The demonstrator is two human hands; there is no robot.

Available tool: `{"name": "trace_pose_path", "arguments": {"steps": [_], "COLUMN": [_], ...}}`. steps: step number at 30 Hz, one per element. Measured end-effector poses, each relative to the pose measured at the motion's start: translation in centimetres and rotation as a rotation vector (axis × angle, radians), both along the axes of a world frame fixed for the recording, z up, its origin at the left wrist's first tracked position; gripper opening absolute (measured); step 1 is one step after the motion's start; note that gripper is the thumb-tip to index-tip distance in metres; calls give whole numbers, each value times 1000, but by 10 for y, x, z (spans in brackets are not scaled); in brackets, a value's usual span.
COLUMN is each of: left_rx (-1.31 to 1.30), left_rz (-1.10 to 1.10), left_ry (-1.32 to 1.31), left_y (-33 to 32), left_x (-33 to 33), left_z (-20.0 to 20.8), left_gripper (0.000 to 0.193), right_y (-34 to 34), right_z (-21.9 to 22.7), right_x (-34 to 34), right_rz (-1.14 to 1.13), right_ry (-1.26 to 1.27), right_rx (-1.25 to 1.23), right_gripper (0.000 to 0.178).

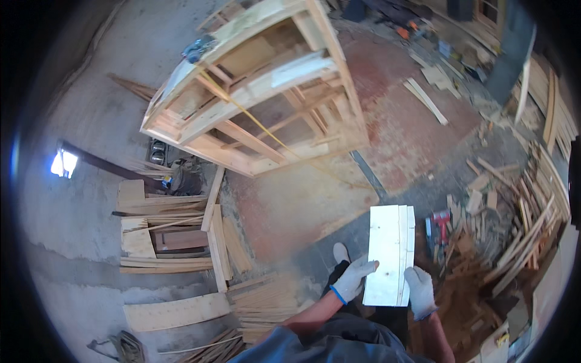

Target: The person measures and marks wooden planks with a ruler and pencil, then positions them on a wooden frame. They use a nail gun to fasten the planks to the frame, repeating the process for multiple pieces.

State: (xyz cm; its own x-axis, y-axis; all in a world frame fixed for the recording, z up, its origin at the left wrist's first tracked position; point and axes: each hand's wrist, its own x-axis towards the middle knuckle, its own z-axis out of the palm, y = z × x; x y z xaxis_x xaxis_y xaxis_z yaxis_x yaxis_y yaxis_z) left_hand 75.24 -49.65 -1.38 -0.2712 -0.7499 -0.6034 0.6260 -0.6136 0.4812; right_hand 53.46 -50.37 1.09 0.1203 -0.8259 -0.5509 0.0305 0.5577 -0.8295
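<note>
Both my hands wear white work gloves. Between them is a stack of pale wooden boards (387, 254), held upright in front of my body, with several layers showing at its right edge. My left hand (352, 279) grips the stack's left edge, thumb lying on the front face. On the opposite edge my right hand (420, 290) is closed, its fingertips partly hidden. A red and dark power tool (440, 227) lies on the floor just right of the boards.
A large wooden frame (242, 112) with a yellow cord (260, 123) across it stands ahead. Scrap wood (520, 224) is heaped on the right. Stacked planks (163, 263) lie on the left, beside a curved board (177, 312). My shoe (342, 252) shows below.
</note>
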Motion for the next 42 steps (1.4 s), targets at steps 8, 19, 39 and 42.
{"name": "trace_pose_path", "arguments": {"steps": [8,19,39,42], "left_rx": [-224,-182,-350,-539], "left_rz": [219,787,534,428], "left_ry": [94,-443,-824,-784], "left_y": [-71,-121,-511,-534], "left_x": [198,447,775,823], "left_z": [41,77,355,334], "left_gripper": [46,34,31,31], "right_y": [-114,-229,-409,-417], "right_z": [90,166,226,232], "right_x": [220,463,579,611], "right_rz": [308,594,545,460], "right_ry": [411,475,-196,-275], "right_rx": [-395,-1046,-379,-383], "right_gripper": [25,28,25,23]}}
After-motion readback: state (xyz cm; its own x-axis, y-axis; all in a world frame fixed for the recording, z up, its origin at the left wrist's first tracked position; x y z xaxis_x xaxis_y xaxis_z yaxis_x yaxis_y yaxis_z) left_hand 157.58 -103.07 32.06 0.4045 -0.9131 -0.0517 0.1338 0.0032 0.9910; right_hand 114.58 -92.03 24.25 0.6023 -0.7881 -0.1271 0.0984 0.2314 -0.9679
